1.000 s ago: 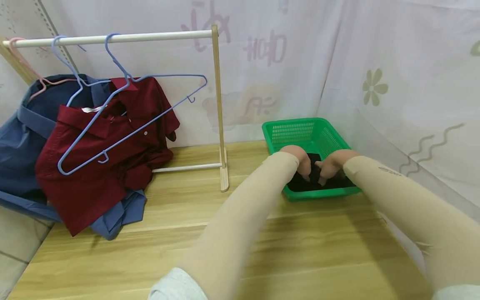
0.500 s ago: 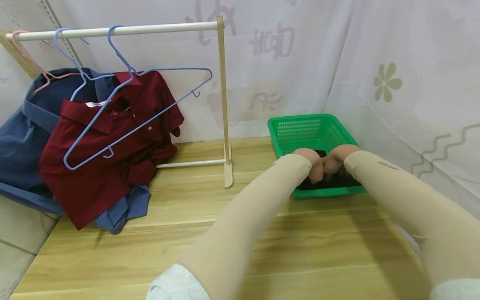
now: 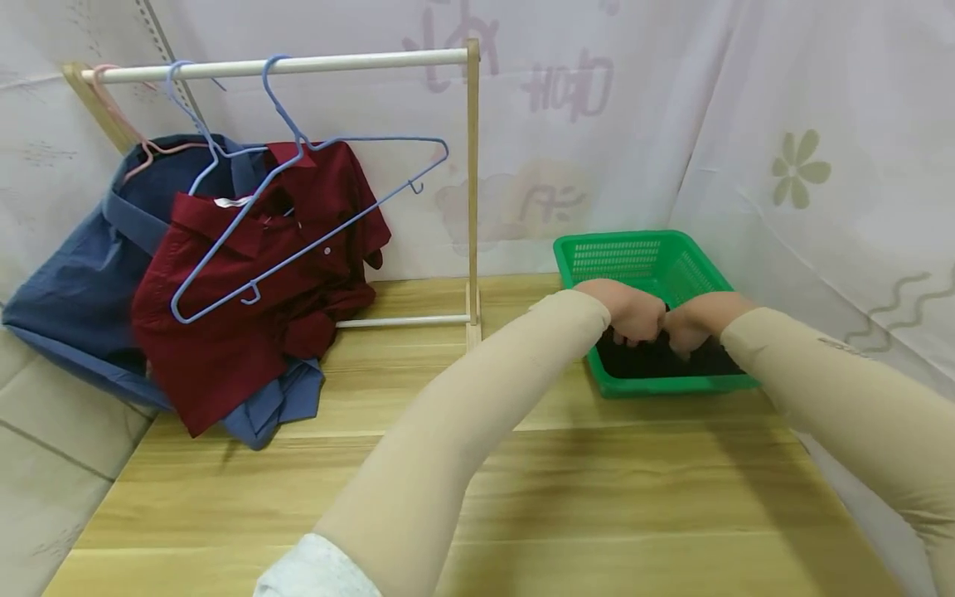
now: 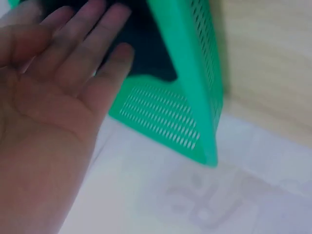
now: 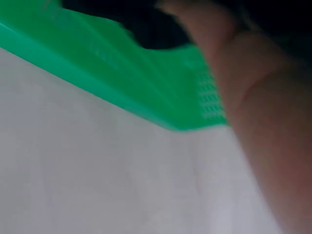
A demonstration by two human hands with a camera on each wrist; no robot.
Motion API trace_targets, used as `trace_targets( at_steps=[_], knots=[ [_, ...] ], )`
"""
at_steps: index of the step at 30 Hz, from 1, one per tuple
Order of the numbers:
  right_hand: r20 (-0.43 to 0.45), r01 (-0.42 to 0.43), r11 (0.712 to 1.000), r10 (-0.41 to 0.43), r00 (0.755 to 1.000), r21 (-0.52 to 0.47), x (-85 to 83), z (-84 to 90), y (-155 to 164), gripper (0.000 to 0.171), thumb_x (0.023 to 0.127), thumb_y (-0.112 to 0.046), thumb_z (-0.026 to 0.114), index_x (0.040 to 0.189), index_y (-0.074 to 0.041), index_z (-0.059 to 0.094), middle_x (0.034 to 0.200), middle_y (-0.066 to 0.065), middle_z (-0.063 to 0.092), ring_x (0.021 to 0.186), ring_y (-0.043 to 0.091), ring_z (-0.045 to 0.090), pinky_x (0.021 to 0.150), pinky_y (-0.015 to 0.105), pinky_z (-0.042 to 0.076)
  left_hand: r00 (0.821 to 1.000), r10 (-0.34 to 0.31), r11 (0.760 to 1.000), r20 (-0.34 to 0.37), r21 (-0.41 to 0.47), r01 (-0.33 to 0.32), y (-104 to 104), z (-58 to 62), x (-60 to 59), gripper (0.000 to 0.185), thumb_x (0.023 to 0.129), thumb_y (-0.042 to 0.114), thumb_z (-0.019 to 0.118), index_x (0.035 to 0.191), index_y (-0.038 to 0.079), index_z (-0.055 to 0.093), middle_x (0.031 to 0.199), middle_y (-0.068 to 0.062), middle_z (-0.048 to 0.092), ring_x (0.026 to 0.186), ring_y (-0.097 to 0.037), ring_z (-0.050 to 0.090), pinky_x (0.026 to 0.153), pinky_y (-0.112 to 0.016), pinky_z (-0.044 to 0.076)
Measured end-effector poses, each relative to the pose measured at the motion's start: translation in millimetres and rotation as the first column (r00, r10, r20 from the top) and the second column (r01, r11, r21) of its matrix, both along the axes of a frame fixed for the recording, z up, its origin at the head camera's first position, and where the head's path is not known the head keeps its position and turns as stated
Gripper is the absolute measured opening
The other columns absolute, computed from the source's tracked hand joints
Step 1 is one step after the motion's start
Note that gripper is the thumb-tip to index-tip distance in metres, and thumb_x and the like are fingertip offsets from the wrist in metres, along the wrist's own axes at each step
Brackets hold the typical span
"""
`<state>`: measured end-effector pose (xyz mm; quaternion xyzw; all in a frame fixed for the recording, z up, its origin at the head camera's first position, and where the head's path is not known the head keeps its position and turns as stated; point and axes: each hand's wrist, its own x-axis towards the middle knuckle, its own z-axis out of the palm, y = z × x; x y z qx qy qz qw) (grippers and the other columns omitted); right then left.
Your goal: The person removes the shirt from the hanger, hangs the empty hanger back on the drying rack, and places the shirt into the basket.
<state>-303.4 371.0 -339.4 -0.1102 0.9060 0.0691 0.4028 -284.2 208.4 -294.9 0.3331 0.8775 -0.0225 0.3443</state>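
Observation:
A green plastic basket (image 3: 619, 242) stands at the table's back right, with a dark garment (image 3: 649, 362) lying in it. Both hands reach into its near half, almost touching each other. My left hand (image 3: 634, 313) hovers over the cloth; in the left wrist view this hand (image 4: 53, 73) has straight fingers whose tips touch the dark garment (image 4: 141, 53) beside the basket wall (image 4: 195, 73). My right hand (image 3: 688, 328) has its fingers curled down into the cloth. The right wrist view is blurred, showing the right hand (image 5: 243, 73), dark garment (image 5: 146, 24) and basket rim (image 5: 122, 78).
A small wooden clothes rack (image 3: 472, 191) stands at the back left of the wooden table (image 3: 522, 448). On it hang a red shirt (image 3: 246, 323), a blue shirt (image 3: 75, 274) and an empty blue hanger (image 3: 313, 224). White printed curtains close the back and right side.
Both hands have lifted a little and drawn closer together over the basket's near left part. The head view has swung left, so the rack and basket sit further right in frame.

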Motion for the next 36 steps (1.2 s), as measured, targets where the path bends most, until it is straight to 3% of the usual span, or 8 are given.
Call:
trace_targets(
  at_steps=[5,9,14,17,21,27,32,36],
  knots=[
    [-0.049,-0.099,0.995,0.099,0.994,0.002,9.7,34.6,-22.5,0.047,0.099,-0.016,0.073,0.129,0.015,0.055,0.114,0.027,0.064,0.095,0.031,0.06,0.082,0.042,0.055,0.996,-0.075,0.993,-0.047,0.083,0.079,-33.7,31.9,5.6,0.046,0.116,0.026,0.035,0.16,0.031,0.046,0.159,0.012,0.053,0.138,-0.007,0.057,0.115,-0.022,0.044],
    [-0.18,-0.143,0.986,0.125,0.976,-0.09,26.7,65.5,-47.0,0.056,0.103,-0.025,0.071,0.139,0.014,0.054,0.121,0.032,0.065,0.11,0.046,0.064,0.095,0.05,0.056,0.987,-0.083,0.994,-0.135,0.057,0.092,-64.1,48.3,18.3,0.05,0.114,0.02,0.034,0.164,0.028,0.042,0.168,0.014,0.041,0.153,-0.005,0.041,0.119,-0.02,0.04],
    [-0.367,-0.131,0.96,0.032,0.93,-0.248,57.5,86.4,-80.5,0.074,0.105,-0.031,0.067,0.158,0.011,0.036,0.158,0.038,0.044,0.146,0.059,0.041,0.114,0.07,0.041,0.979,0.057,0.997,-0.194,0.055,-0.048,-113.6,53.6,42.1,0.048,0.114,0.018,0.036,0.16,0.02,0.047,0.162,0.006,0.051,0.144,-0.01,0.05,0.117,-0.027,0.042],
    [-0.389,-0.119,0.933,-0.024,0.921,-0.338,77.8,81.5,-100.8,0.076,0.107,-0.034,0.063,0.162,0.007,0.032,0.161,0.037,0.041,0.148,0.057,0.04,0.116,0.07,0.04,0.957,0.164,0.976,-0.239,0.179,-0.123,-148.4,47.8,55.5,0.031,0.113,0.017,0.04,0.131,0.01,0.064,0.125,-0.004,0.068,0.109,-0.014,0.061,0.098,-0.027,0.048],
    [-0.358,-0.101,0.886,-0.077,0.93,-0.453,107.6,63.0,-121.0,0.077,0.108,-0.041,0.06,0.165,0.001,0.03,0.162,0.031,0.044,0.145,0.053,0.048,0.112,0.066,0.047,0.909,0.309,0.902,-0.281,0.39,-0.186,-189.4,36.7,77.5,0.023,0.11,0.021,0.055,0.09,0.01,0.059,0.082,0.002,0.054,0.076,-0.014,0.051,0.075,-0.029,0.045],
    [-0.265,-0.054,0.757,-0.16,0.951,-0.651,141.8,27.7,-141.4,0.075,0.109,-0.049,0.057,0.166,-0.007,0.034,0.166,0.024,0.044,0.146,0.053,0.048,0.11,0.063,0.05,0.819,0.503,0.783,-0.275,0.546,-0.298,-232.2,1.4,114.9,0.014,0.103,0.017,0.069,0.092,0.011,0.063,0.086,0.0,0.068,0.077,-0.017,0.06,0.071,-0.031,0.048],
    [-0.197,-0.015,0.681,-0.19,0.962,-0.733,152.7,1.6,-154.8,0.073,0.109,-0.049,0.057,0.165,-0.007,0.037,0.166,0.024,0.044,0.149,0.054,0.045,0.114,0.065,0.046,0.753,0.635,0.638,-0.174,0.667,-0.384,-255.8,-40.3,139.0,0.021,0.094,0.015,0.081,0.08,0.014,0.066,0.079,0.002,0.066,0.068,-0.013,0.056,0.064,-0.028,0.045],
    [-0.182,-0.039,0.625,-0.167,0.969,-0.78,151.9,-13.0,-164.3,0.069,0.108,-0.049,0.058,0.163,-0.01,0.042,0.164,0.02,0.048,0.149,0.054,0.045,0.116,0.066,0.044,0.687,0.717,0.531,-0.116,0.73,-0.43,-274.2,-57.4,150.6,0.022,0.089,0.015,0.086,0.076,0.015,0.068,0.077,0.003,0.068,0.067,-0.013,0.058,0.063,-0.03,0.047]
  ],
)
